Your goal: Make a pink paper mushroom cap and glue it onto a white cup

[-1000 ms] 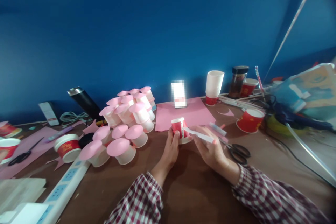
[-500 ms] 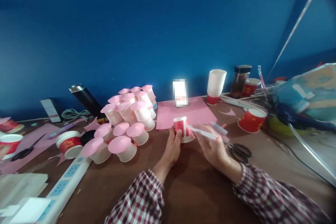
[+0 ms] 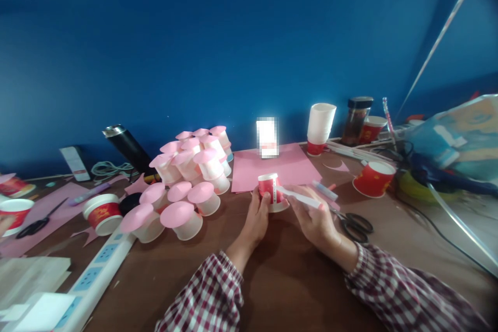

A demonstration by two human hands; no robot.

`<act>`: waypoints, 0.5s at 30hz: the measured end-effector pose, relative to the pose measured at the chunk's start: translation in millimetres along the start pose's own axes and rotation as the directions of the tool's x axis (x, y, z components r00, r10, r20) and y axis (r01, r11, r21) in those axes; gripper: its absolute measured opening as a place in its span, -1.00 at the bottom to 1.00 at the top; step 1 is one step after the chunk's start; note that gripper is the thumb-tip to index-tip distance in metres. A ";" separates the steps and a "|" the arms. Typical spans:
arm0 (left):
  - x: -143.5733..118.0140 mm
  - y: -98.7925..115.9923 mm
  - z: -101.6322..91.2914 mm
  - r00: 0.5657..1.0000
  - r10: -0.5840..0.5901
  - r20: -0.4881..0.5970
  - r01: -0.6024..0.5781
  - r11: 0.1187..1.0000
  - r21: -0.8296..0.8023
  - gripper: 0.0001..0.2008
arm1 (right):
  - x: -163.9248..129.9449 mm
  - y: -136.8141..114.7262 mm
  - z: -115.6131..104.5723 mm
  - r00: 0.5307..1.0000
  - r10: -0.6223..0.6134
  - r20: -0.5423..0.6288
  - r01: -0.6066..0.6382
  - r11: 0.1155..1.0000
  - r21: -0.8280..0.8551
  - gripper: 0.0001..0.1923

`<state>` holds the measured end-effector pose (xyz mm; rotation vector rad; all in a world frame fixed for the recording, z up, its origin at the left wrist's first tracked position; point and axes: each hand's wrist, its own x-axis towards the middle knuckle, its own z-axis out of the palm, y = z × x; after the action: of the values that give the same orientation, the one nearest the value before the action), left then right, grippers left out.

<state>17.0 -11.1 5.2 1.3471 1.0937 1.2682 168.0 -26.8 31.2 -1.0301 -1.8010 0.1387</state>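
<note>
My left hand (image 3: 257, 218) is closed around a small red paper cup (image 3: 268, 189), with the thumb on its printed side. The cup is tilted, its wider white rim towards the lower right. In my right hand (image 3: 317, 223) is a slim, flat white tool (image 3: 305, 199) with a pinkish end; its exact kind is unclear. Its far tip reaches the cup's right side, and the fingers lie close to the rim. Black-handled scissors (image 3: 357, 227) lie just right of my right hand. Behind the cup are sheets of pink paper (image 3: 249, 166).
Several upturned white cups with pink cone tops (image 3: 177, 213) stand at left, near a power strip (image 3: 91, 275). A cup stack (image 3: 321, 124), a dark jar (image 3: 355, 122) and a red cup (image 3: 373, 179) stand at right. Another person's fingers (image 3: 4, 225) touch a cup at far left.
Almost nothing differs. The red cup and my hands have shifted only very slightly; both grips are the same.
</note>
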 end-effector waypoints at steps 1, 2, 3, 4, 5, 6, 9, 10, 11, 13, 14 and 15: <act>-0.1 0.2 0.0 1.000 0.002 -0.004 -0.002 1.000 -0.003 -0.55 | -0.2 0.3 0.2 1.000 0.000 0.002 0.000 1.000 -0.001 -0.78; -0.3 0.5 0.1 1.000 0.002 -0.006 -0.002 1.000 -0.009 -0.55 | -0.4 0.5 0.3 1.000 -0.001 0.001 0.001 1.000 -0.005 -0.78; -0.5 0.8 0.1 1.000 0.000 -0.009 -0.001 1.000 -0.015 -0.55 | -0.7 0.5 0.4 1.000 -0.002 -0.001 0.002 1.000 -0.009 -0.78; -0.6 1.0 0.1 1.000 -0.002 -0.011 0.002 1.000 -0.022 -0.56 | -1.0 0.5 0.4 1.000 -0.003 -0.001 0.003 1.000 -0.017 -0.78; -0.8 1.1 0.1 1.000 -0.004 -0.011 0.004 1.000 -0.028 -0.56 | -1.1 0.3 0.4 1.000 -0.005 0.001 0.005 1.000 -0.028 -0.77; -0.9 1.1 0.0 1.000 -0.005 -0.011 0.005 0.999 -0.032 -0.55 | -1.1 -0.1 0.3 1.000 -0.010 0.002 0.010 0.999 -0.041 -0.77; -0.9 0.3 -0.5 1.000 0.000 -0.015 0.000 1.000 -0.021 -0.55 | -0.3 -1.8 -0.3 0.999 -0.037 -0.003 0.036 0.996 -0.083 -0.77; -0.8 0.0 -0.8 1.000 -0.001 -0.013 0.001 1.000 -0.011 -0.55 | 0.0 -2.3 -0.5 0.999 -0.049 -0.011 0.047 0.994 -0.095 -0.78; -0.7 -0.4 -1.0 1.000 -0.005 -0.012 0.005 1.000 0.000 -0.54 | 0.3 -2.6 -0.6 0.998 -0.057 -0.018 0.055 0.993 -0.103 -0.78; -0.2 -1.2 -1.4 1.000 -0.017 -0.012 0.017 1.000 0.018 -0.53 | 0.4 -2.8 -0.7 0.998 -0.066 -0.022 0.063 0.992 -0.108 -0.79; 0.0 -1.6 -1.4 1.000 -0.020 -0.012 0.020 1.000 0.024 -0.53 | 0.3 -2.5 -0.6 0.997 -0.072 -0.027 0.069 0.992 -0.104 -0.79; 0.3 -2.0 -1.4 1.000 -0.020 -0.016 0.021 0.999 0.027 -0.53 | 0.0 -2.1 -0.4 0.997 -0.076 -0.033 0.072 0.993 -0.099 -0.79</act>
<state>15.6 -10.4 3.3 1.3450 1.1369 1.2547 167.1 -28.3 32.4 -1.0262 -1.8251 -0.0133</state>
